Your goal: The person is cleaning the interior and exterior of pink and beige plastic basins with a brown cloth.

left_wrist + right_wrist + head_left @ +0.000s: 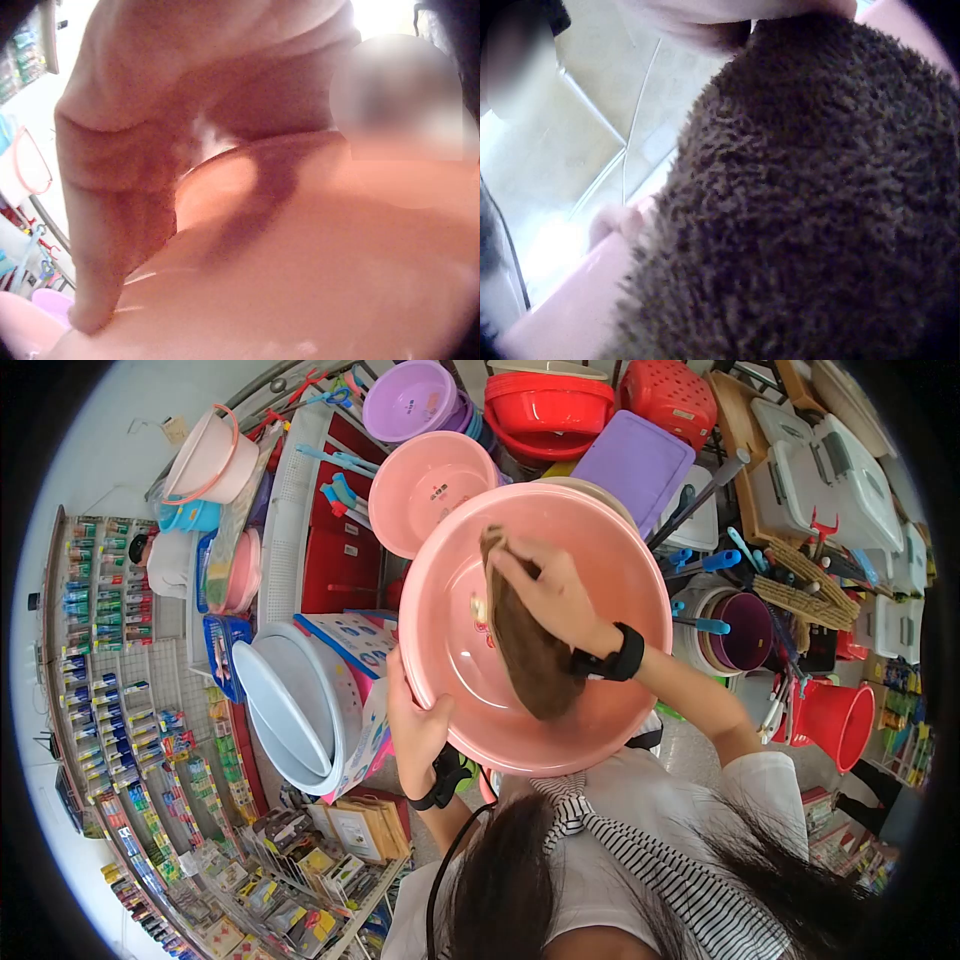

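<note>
Right hand [552, 592] pinches fuzzy brown cloth [535, 650] over round basin [450, 690].

- A pale wall [95, 455] is rising at the head view's upper left.
- A display rack [150, 660] is lining the left side.
- Greyish floor [690, 755] is showing right of centre.

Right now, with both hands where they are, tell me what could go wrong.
The large pink basin might tip or slip: the left hand grips one side of its rim, and any support underneath is hidden.

The brown cloth could drop into the basin, since the right hand pinches it near its upper end.

Swinging the basin might knock the smaller pink basin, which shows just beyond its rim.
</note>
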{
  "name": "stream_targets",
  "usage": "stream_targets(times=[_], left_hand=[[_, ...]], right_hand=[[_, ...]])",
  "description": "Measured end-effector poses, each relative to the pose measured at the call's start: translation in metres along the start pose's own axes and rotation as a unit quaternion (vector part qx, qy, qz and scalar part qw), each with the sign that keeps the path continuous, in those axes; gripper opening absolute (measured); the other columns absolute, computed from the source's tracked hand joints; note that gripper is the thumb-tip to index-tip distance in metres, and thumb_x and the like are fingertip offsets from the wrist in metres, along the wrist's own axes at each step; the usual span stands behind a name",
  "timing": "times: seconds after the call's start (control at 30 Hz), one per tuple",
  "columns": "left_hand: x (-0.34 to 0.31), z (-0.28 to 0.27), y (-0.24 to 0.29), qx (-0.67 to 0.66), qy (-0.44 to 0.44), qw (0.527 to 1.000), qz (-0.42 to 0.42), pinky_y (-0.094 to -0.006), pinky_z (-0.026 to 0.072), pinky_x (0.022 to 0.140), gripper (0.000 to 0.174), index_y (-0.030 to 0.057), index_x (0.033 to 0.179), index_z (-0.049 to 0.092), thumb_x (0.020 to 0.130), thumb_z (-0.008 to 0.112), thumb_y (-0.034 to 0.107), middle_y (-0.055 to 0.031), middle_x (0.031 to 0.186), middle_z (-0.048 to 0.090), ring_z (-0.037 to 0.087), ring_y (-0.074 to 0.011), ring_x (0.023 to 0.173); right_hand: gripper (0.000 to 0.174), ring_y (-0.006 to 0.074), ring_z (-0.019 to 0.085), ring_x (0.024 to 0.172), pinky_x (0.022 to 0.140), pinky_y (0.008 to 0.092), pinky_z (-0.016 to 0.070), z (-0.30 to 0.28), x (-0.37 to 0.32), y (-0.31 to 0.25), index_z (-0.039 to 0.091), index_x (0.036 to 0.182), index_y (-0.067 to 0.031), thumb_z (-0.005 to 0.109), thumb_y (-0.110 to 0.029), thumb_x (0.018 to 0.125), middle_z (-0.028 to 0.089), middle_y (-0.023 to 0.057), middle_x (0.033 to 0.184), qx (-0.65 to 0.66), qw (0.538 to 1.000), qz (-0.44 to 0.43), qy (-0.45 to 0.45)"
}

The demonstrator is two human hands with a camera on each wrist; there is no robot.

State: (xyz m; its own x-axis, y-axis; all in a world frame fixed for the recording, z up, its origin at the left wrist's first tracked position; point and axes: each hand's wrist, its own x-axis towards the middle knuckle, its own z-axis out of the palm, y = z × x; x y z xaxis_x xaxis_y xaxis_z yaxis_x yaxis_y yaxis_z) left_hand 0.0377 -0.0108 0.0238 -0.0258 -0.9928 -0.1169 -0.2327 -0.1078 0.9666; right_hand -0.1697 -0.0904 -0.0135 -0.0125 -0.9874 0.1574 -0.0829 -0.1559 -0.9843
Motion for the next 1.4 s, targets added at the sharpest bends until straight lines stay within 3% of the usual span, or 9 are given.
stream_targets(times=[0.1, 0.37, 0.4, 0.5, 0.53, 0.63, 1.07, 1.13, 1.4], left_hand=[[-0.001, 0.005, 0.005, 0.015, 0.014, 1.0, 0.01, -0.0296, 0.0375, 0.1, 0.069, -0.0015, 0.133, 0.042, 0.064, 0.049, -0.005, -0.0116, 0.118, 0.054, 0.051, -0.0179, 0.109], [-0.004, 0.008, 0.003, 0.02, 0.01, 0.999, 0.034, -0.0286, 0.0384, 0.098, 0.069, -0.0009, 0.131, 0.042, 0.063, 0.05, -0.007, -0.0112, 0.115, 0.054, 0.052, -0.0175, 0.107], [-0.005, 0.008, 0.002, 0.03, 0.01, 0.999, 0.022, -0.0286, 0.0387, 0.097, 0.068, -0.001, 0.131, 0.042, 0.063, 0.05, -0.007, -0.011, 0.115, 0.054, 0.052, -0.0173, 0.107], [-0.007, 0.01, 0.005, 0.039, 0.013, 0.999, 0.01, -0.0288, 0.0398, 0.096, 0.067, -0.0011, 0.129, 0.043, 0.063, 0.051, -0.007, -0.0109, 0.113, 0.055, 0.053, -0.0173, 0.105], [-0.007, 0.01, 0.006, 0.039, 0.017, 0.999, 0.01, -0.0288, 0.0398, 0.096, 0.067, -0.0011, 0.129, 0.043, 0.063, 0.051, -0.007, -0.0109, 0.113, 0.055, 0.053, -0.0173, 0.105], [-0.008, 0.011, 0.007, 0.019, 0.013, 0.999, 0.027, -0.0288, 0.0371, 0.099, 0.069, -0.0026, 0.132, 0.041, 0.063, 0.05, -0.001, -0.0098, 0.116, 0.052, 0.05, -0.0175, 0.108], [-0.012, 0.011, 0.005, 0.041, 0.026, 0.998, 0.035, -0.0285, 0.0412, 0.093, 0.066, -0.0018, 0.128, 0.043, 0.063, 0.05, -0.005, -0.0106, 0.11, 0.055, 0.053, -0.0172, 0.102], [-0.013, 0.011, 0.006, 0.036, 0.018, 0.999, 0.02, -0.028, 0.0392, 0.095, 0.067, -0.0036, 0.129, 0.041, 0.062, 0.049, -0.003, -0.0107, 0.113, 0.053, 0.05, -0.0169, 0.103], [-0.013, 0.013, 0.012, 0.048, 0.034, 0.998, 0.019, -0.0282, 0.0406, 0.093, 0.064, -0.0042, 0.126, 0.043, 0.062, 0.049, -0.003, -0.0109, 0.111, 0.054, 0.052, -0.0172, 0.1]], right_hand=[[0.017, 0.0169, 0.044, 0.065, 0.064, 0.0316, 0.0417, 0.01, 0.012, 0.001, 0.052, 0.087, 0.0035, 0.057, -0.012, 0.094, 0.048, 0.0154, 0.069, 0.061, 0.995, -0.056, 0.05], [0.017, 0.0241, 0.054, 0.072, 0.073, 0.0334, 0.0449, 0.039, -0.002, 0.0, 0.059, 0.097, 0.0031, 0.055, -0.013, 0.095, 0.053, 0.0158, 0.077, 0.14, 0.989, -0.032, -0.032], [0.016, 0.0184, 0.06, 0.098, 0.091, 0.0306, 0.0447, 0.037, -0.008, 0.0, 0.058, 0.099, 0.0065, 0.054, -0.008, 0.096, 0.064, 0.0151, 0.106, 0.069, 0.991, -0.065, -0.092], [0.016, 0.0209, 0.06, 0.101, 0.092, 0.0319, 0.044, 0.036, -0.012, 0.008, 0.059, 0.099, 0.0064, 0.054, -0.008, 0.096, 0.064, 0.0154, 0.107, 0.047, 0.993, -0.04, -0.103], [0.018, 0.0266, 0.059, 0.079, 0.077, 0.0332, 0.0453, 0.044, -0.005, 0.01, 0.06, 0.103, 0.0031, 0.055, -0.011, 0.094, 0.056, 0.0175, 0.085, 0.09, 0.993, -0.07, -0.017], [0.018, 0.0259, 0.059, 0.077, 0.073, 0.0312, 0.0464, 0.031, 0.001, 0.014, 0.058, 0.106, 0.0051, 0.054, -0.008, 0.094, 0.056, 0.0167, 0.086, 0.033, 0.997, -0.031, 0.059], [0.019, 0.0227, 0.058, 0.077, 0.075, 0.0298, 0.0483, 0.034, -0.004, 0.003, 0.058, 0.11, 0.0042, 0.052, -0.007, 0.096, 0.053, 0.0136, 0.09, 0.025, 0.996, -0.083, 0.024], [0.019, 0.0231, 0.058, 0.077, 0.076, 0.0304, 0.048, 0.038, -0.012, -0.002, 0.058, 0.111, 0.004, 0.053, -0.006, 0.095, 0.055, 0.0144, 0.089, 0.042, 0.993, -0.083, -0.075], [0.021, 0.0253, 0.061, 0.087, 0.08, 0.0307, 0.0473, 0.039, -0.002, 0.011, 0.058, 0.112, 0.0026, 0.053, -0.008, 0.095, 0.058, 0.0163, 0.094, 0.019, 0.998, -0.053, 0.03]])
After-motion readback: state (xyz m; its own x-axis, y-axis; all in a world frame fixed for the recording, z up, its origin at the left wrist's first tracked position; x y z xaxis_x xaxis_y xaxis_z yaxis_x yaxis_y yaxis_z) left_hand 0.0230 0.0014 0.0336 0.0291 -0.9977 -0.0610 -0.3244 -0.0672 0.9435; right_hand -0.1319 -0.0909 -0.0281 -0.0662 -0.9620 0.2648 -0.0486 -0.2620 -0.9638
